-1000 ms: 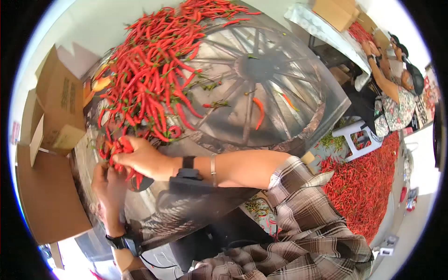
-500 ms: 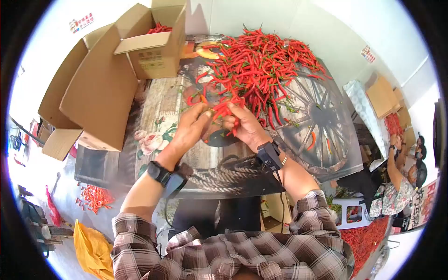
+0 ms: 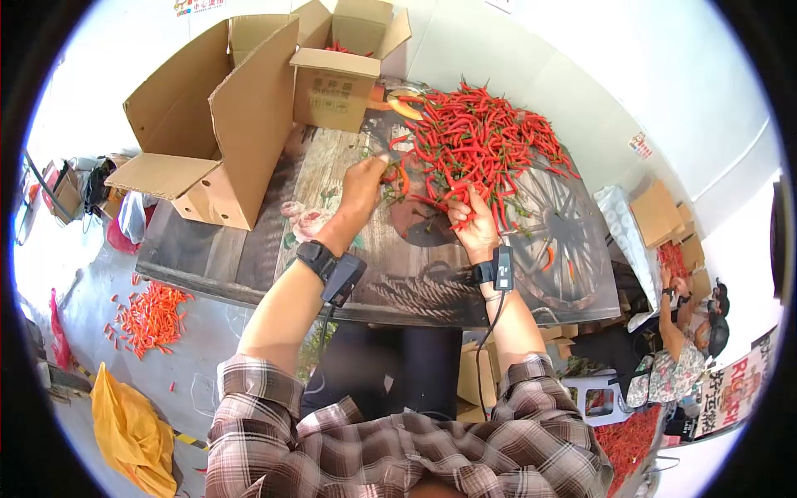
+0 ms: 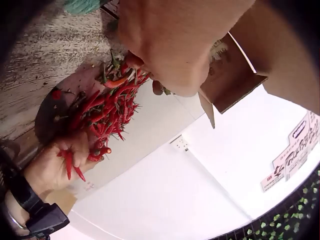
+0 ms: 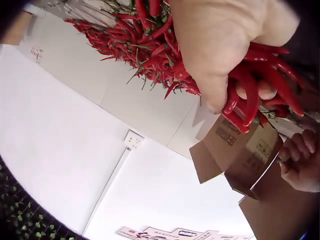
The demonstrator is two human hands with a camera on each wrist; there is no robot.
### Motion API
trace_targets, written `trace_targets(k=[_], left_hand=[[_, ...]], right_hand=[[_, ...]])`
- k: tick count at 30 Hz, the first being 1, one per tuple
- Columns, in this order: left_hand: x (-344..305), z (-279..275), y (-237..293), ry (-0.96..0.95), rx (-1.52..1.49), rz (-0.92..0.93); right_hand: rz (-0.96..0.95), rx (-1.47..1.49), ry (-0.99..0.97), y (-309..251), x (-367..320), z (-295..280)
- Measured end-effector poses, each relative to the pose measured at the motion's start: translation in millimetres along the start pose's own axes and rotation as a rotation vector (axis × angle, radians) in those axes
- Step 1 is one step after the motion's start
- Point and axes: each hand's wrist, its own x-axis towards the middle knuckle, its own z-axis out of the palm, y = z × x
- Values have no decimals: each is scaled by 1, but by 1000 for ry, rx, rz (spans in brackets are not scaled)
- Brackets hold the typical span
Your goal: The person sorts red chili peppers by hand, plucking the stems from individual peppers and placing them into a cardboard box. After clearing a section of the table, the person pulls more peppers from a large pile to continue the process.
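My right hand grips several red chili peppers, whose tips stick out past the thumb and between the fingers. It is at the near edge of a big heap of red chilies with green stems on the table. Off to its left, my left hand has its fingers curled, and a small green chili stem shows at the fingertips in the right wrist view. Beside those fingers lie an orange-red chili and some green stems.
A tall open carton and a smaller carton with chilies inside stand on the table's left. Chilies and a yellow bag lie on the floor. At right, another person works near a stool.
The head view has swung round and levelled. My hands, together over the chilies a second ago, have parted, the left moving away leftward; the right still holds its chilies.
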Motion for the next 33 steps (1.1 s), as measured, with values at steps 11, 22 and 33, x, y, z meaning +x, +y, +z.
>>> trace_targets(k=[11,22,33], left_hand=[[2,4,-4,72,591,378],[8,-3,-12,18,506,150],[14,-10,-17,10,542,191]], right_hand=[[9,42,96,-6,0,10],[-90,17,77,-4,0,13],[-81,133,46,-3,3,7]])
